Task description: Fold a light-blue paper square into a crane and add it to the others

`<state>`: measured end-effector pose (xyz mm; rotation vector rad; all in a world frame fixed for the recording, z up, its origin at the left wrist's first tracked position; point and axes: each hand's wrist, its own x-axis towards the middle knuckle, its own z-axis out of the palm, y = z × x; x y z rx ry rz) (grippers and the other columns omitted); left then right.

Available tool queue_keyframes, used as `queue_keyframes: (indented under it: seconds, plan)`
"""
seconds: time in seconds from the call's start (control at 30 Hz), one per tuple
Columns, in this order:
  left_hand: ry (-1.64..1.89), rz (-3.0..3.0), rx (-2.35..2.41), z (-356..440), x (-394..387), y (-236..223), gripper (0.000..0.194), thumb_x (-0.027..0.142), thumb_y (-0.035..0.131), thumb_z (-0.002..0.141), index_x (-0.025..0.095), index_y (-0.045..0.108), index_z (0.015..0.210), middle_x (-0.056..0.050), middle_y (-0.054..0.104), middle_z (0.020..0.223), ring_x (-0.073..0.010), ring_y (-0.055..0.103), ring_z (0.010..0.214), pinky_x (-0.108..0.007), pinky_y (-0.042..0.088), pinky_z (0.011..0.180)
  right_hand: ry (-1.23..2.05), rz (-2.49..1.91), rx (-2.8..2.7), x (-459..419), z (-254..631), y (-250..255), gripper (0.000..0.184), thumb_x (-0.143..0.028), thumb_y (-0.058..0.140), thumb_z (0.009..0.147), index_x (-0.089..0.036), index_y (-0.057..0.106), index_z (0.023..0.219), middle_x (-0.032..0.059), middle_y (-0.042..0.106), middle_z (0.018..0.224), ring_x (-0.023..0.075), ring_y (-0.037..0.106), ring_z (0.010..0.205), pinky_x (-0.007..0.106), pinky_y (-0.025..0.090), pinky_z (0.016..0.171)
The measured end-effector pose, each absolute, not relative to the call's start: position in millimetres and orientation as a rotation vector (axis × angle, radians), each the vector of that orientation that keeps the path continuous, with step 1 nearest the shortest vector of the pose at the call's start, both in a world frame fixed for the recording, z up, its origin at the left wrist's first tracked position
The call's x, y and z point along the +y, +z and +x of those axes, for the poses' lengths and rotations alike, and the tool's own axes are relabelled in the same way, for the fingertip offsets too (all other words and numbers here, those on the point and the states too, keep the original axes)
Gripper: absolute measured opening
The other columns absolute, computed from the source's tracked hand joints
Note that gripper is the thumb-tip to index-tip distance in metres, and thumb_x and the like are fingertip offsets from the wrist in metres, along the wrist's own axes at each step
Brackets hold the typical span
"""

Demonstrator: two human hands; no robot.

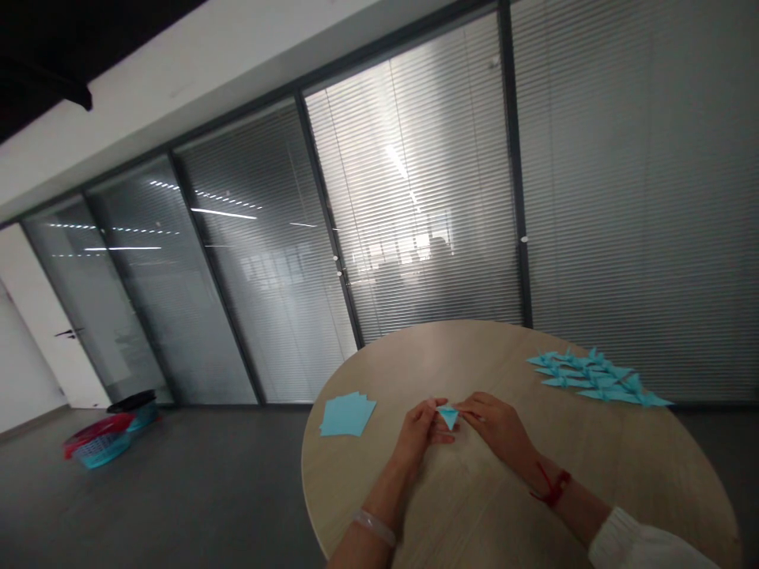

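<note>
Head cam: my L hand (420, 435) & R hand (495, 427) are close together over the round wooden table (474, 348), fingers of both clamped on a small folded blue paper triangle (449, 417) held btwn them, just above the top. Can't tell exact finger placement on it. Stack of blue paper sheets (348, 414) on table, left of my L hand, near edge; folded blue paper cranes (596, 378) in rows to the right, well apart from R hand. Red string (553, 487) on R wrist, clear bangle (373, 527) on L. Behind table, glass wall w/ blinds (415, 197); on floor far left, baskets (100, 438).
</note>
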<state>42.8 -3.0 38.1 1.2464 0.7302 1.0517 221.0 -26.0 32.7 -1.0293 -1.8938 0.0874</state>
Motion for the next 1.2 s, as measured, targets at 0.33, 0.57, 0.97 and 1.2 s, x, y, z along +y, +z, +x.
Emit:
queue_keyframes:
  seconds: [0.33, 0.57, 0.97, 1.2]
  plan:
    - [1.127, 1.305, 0.724, 41.0, -2.0, 39.3, 0.076, 0.029, 0.085, 0.052, 0.014, 0.051, 0.119, -0.007, 0.071, 0.079, -0.0178, 0.064, 0.068, -0.028, 0.046, 0.066, 0.090, -0.970, -1.925, -23.0, 216.6, 31.4, 0.033, -0.015, 0.043, 0.087, -0.025, 0.063, 0.111, 0.0075, 0.062, 0.103, 0.0201, 0.056, 0.098, 0.036, 0.049, 0.087]
    - [1.083, 1.422, 0.741, 44.4, -1.6, 37.1, 0.073, 0.029, 0.084, 0.052, 0.014, 0.054, 0.117, -0.002, 0.068, 0.067, -0.0131, 0.059, 0.056, -0.022, 0.040, 0.057, 0.168, -0.979, -1.859, -19.9, 213.2, 26.0, 0.044, -0.031, 0.046, 0.089, -0.024, 0.045, 0.132, 0.0096, 0.053, 0.118, 0.0222, 0.049, 0.112, 0.041, 0.042, 0.099]
    - [1.169, 1.389, 0.783, 42.5, -0.4, 38.8, 0.060, 0.029, 0.084, 0.051, 0.014, 0.059, 0.104, -0.002, 0.068, 0.067, -0.0143, 0.061, 0.058, -0.024, 0.044, 0.060, 0.162, -0.890, -1.860, -24.7, 211.8, 32.6, 0.028, -0.029, 0.054, 0.086, -0.024, 0.061, 0.112, 0.0082, 0.062, 0.109, 0.0227, 0.054, 0.105, 0.042, 0.044, 0.096]
    - [1.181, 1.190, 0.687, 40.3, -0.9, 40.1, 0.060, 0.021, 0.079, 0.056, 0.015, 0.057, 0.112, -0.007, 0.071, 0.082, -0.0181, 0.065, 0.074, -0.030, 0.048, 0.074, 0.125, -0.887, -1.918, -25.2, 211.3, 31.9, 0.025, -0.025, 0.053, 0.085, -0.024, 0.064, 0.107, 0.0072, 0.066, 0.105, 0.0225, 0.057, 0.102, 0.042, 0.044, 0.094]
